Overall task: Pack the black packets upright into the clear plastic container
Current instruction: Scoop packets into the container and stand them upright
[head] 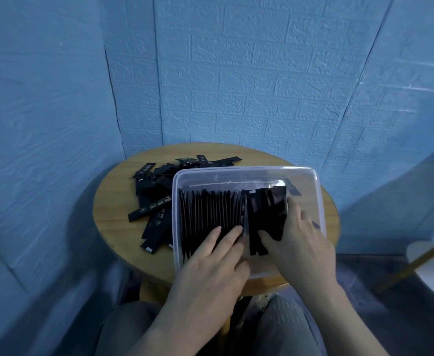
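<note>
A clear plastic container (246, 172) stands on a small round wooden table (113, 222). Inside it, a row of black packets (210, 211) stands upright on edge along the left part. My left hand (216, 260) rests with flat fingers on top of that row, near its front end. My right hand (300, 242) grips a bundle of black packets (267, 211) inside the container, just right of the row, thumb on the near side and fingers on the far side. A loose pile of black packets (154, 199) lies on the table left of the container.
A blue brick-patterned wall rises close behind the table. A white stool with a wooden leg (432, 258) stands at the right edge. My grey-trousered knees (282, 327) are below the table's front edge.
</note>
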A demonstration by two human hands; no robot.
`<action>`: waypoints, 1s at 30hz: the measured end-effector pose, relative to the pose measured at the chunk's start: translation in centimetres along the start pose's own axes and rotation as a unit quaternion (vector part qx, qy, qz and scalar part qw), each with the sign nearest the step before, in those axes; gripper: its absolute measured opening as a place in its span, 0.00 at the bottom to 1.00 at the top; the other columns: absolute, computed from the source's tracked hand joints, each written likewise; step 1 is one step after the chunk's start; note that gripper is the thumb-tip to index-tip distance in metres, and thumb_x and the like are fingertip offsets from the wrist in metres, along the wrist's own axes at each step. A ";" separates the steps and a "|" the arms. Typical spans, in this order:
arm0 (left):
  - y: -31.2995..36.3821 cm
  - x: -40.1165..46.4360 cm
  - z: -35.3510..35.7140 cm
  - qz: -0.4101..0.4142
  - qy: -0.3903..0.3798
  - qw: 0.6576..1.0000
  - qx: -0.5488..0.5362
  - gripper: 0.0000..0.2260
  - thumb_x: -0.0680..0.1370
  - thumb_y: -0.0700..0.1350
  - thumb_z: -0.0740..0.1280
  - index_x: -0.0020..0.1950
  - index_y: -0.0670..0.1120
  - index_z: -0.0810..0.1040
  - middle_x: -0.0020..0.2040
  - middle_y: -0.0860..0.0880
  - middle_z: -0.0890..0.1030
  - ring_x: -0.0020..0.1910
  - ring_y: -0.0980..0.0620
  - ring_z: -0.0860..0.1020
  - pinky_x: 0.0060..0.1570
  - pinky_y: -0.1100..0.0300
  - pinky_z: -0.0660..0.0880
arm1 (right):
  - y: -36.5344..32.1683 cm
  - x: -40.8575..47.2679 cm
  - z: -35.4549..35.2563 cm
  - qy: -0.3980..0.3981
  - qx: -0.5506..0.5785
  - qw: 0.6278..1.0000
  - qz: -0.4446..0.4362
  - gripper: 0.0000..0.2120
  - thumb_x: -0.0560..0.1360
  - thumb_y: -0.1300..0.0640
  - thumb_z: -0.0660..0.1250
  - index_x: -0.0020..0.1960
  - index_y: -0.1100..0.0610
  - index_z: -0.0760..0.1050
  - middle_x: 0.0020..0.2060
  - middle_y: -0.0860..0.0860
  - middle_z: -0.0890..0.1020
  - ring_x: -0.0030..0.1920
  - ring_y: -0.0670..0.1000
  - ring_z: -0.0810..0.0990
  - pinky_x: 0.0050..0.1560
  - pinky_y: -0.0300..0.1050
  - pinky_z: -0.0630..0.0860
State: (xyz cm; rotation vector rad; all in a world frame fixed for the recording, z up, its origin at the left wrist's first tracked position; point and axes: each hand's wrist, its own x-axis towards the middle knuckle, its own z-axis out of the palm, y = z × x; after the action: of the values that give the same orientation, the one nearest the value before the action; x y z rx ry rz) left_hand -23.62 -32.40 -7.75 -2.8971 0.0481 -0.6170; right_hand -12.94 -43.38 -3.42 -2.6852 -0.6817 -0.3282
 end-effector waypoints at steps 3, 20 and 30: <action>-0.1 -0.1 0.0 -0.003 -0.004 1.000 -0.001 0.21 0.72 0.43 0.51 0.44 0.49 0.85 0.59 0.45 0.82 0.67 0.45 0.75 0.68 0.44 0.68 | -0.4 0.6 0.3 -0.024 0.018 1.000 0.007 0.32 0.75 0.39 0.64 0.70 0.54 0.57 0.60 0.52 0.71 0.55 0.56 0.77 0.41 0.45 0.64; -0.2 -0.1 -0.1 -0.008 0.005 1.000 -0.004 0.20 0.72 0.44 0.52 0.43 0.49 0.85 0.57 0.44 0.83 0.65 0.45 0.77 0.64 0.43 0.72 | -0.4 2.2 1.2 -0.064 0.159 0.985 -0.018 0.14 0.72 0.41 0.67 0.40 0.51 0.75 0.33 0.46 0.79 0.35 0.46 0.77 0.31 0.40 0.69; -0.2 -0.3 -0.2 -0.009 0.008 1.000 -0.006 0.20 0.72 0.44 0.52 0.44 0.49 0.85 0.59 0.44 0.82 0.66 0.45 0.76 0.65 0.43 0.72 | 0.4 2.3 1.1 -0.080 0.317 0.945 -0.013 0.08 0.73 0.50 0.71 0.38 0.51 0.76 0.32 0.47 0.82 0.36 0.46 0.81 0.35 0.44 0.77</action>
State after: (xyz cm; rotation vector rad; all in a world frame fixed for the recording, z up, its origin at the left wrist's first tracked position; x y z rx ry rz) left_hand -23.92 -32.19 -7.68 -2.9063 0.0292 -0.6464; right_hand -10.68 -42.31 -3.84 -2.0957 -0.7203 0.0994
